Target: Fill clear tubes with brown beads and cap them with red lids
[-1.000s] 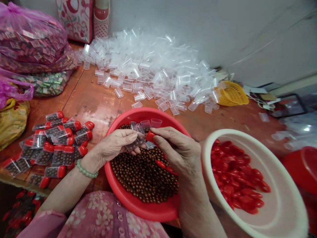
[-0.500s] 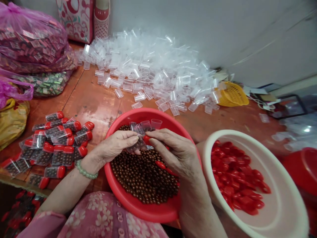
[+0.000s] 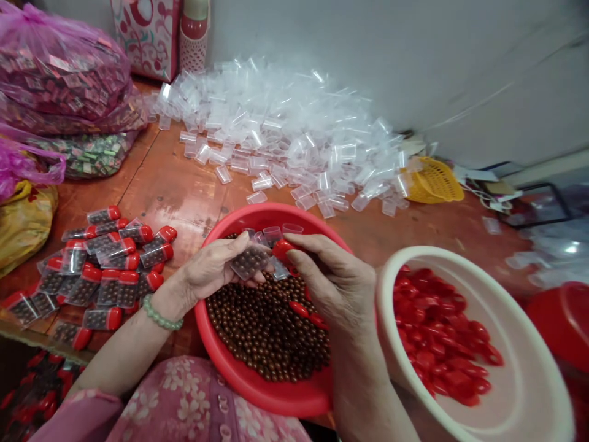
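Observation:
Over the red basin [image 3: 257, 393], my left hand [image 3: 216, 261] holds a clear plastic case [image 3: 250, 263] filled with brown balls. My right hand [image 3: 334, 282] pinches a red cap [image 3: 281, 250] between thumb and fingers, just right of the case and apart from it. Shiny brown balls [image 3: 267, 331] fill much of the basin. A few more red caps [image 3: 299, 309] lie on the balls, partly under my right hand. Several empty clear cases [image 3: 272, 233] rest at the basin's far side, partly hidden.
Filled, red-capped cases [image 3: 110, 282] lie in a group on the wooden table [image 3: 161, 184] at left. A white basin [image 3: 519, 344] of red caps stands at right. Behind is a heap of clear cases [image 3: 276, 129], beside a yellow basket [image 3: 435, 179]. Pink bags [image 3: 59, 80] stand far left.
The red cap in my right hand has come away from the case and moved slightly right. My left hand has turned the case so its ball-filled face shows more.

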Available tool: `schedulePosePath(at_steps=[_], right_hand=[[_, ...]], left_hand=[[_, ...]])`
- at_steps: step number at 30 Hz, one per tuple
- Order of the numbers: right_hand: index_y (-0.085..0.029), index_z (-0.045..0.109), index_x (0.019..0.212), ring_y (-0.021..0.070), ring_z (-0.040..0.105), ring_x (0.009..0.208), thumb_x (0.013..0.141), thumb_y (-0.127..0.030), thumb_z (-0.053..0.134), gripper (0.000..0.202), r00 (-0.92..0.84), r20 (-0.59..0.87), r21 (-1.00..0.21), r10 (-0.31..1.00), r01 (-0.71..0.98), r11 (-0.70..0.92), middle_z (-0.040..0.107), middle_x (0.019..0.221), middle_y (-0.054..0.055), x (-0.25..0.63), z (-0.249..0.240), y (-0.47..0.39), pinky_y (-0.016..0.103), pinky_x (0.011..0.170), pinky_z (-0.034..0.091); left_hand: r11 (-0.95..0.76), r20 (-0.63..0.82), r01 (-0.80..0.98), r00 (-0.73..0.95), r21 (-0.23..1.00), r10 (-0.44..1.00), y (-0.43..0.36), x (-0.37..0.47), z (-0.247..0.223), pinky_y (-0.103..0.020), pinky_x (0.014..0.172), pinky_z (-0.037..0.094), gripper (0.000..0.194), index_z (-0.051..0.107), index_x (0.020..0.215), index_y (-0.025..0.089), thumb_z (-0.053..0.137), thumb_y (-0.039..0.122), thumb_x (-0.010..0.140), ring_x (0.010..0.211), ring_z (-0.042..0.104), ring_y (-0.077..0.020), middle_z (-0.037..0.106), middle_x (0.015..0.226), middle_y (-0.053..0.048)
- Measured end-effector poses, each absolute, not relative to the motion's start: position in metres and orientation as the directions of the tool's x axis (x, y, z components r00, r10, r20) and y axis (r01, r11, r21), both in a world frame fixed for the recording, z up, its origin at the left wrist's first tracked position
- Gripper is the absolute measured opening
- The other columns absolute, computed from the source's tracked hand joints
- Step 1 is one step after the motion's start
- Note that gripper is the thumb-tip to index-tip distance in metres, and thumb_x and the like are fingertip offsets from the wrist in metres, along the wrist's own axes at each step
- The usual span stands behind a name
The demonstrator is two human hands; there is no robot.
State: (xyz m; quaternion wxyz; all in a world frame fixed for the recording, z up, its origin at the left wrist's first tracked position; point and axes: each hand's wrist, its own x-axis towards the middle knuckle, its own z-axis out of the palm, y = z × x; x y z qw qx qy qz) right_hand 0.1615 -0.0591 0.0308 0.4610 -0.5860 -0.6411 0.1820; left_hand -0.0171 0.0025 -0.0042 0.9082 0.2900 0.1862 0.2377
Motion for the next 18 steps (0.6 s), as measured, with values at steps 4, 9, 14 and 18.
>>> schedulePosePath(at_steps=[4,9,14,18], right_hand=[[-0.03,0.072,0.106,0.0172,0.07,0.091,0.087,-0.021,0.064,0.023,0.117,0.391,-0.785,0.913,0.561,0.264,0.075,0.098,0.001,0.156,0.0273,-0.0546,0.034,0.084,0.057],[-0.027,0.073,0.104,0.0188,0.07,0.091,0.086,-0.023,0.065,0.02,0.143,0.386,-0.781,0.911,0.576,0.241,0.075,0.098,0.003,0.1538,0.0274,-0.0528,0.037,0.085,0.058],[-0.028,0.073,0.103,0.0163,0.071,0.084,0.085,-0.026,0.066,0.019,0.303,0.386,-0.828,0.871,0.531,0.182,0.075,0.094,0.001,0.1562,0.0271,-0.0546,0.032,0.078,0.059],[-0.027,0.074,0.102,0.0158,0.071,0.079,0.084,-0.03,0.068,0.019,0.392,0.37,-0.852,0.842,0.504,0.139,0.075,0.091,0.001,0.1584,0.0254,-0.0562,0.032,0.074,0.059]], left_hand=[[0.751,-0.236,-0.291,0.829,0.593,0.508,0.004,-0.0166,-0.0024,-0.027,0.069,0.051,0.051,0.07,0.096,0.009,0.045,0.054,0.094,0.067,0.064,-0.0123,0.071,0.081,-0.01],[0.764,-0.219,-0.312,0.836,0.565,0.503,0.0049,-0.0172,-0.0032,-0.027,0.068,0.051,0.05,0.07,0.096,0.011,0.05,0.056,0.091,0.067,0.063,-0.0132,0.07,0.079,-0.009],[0.694,-0.13,-0.37,0.823,0.618,0.554,0.0013,-0.0226,-0.0018,-0.027,0.076,0.051,0.032,0.07,0.108,0.016,0.071,0.033,0.08,0.079,0.065,-0.0129,0.071,0.098,-0.008],[0.573,0.019,-0.451,0.796,0.684,0.605,-0.0043,-0.024,0.0017,-0.029,0.092,0.048,0.03,0.069,0.112,0.019,0.069,0.022,0.082,0.094,0.065,-0.0141,0.071,0.102,-0.007]])
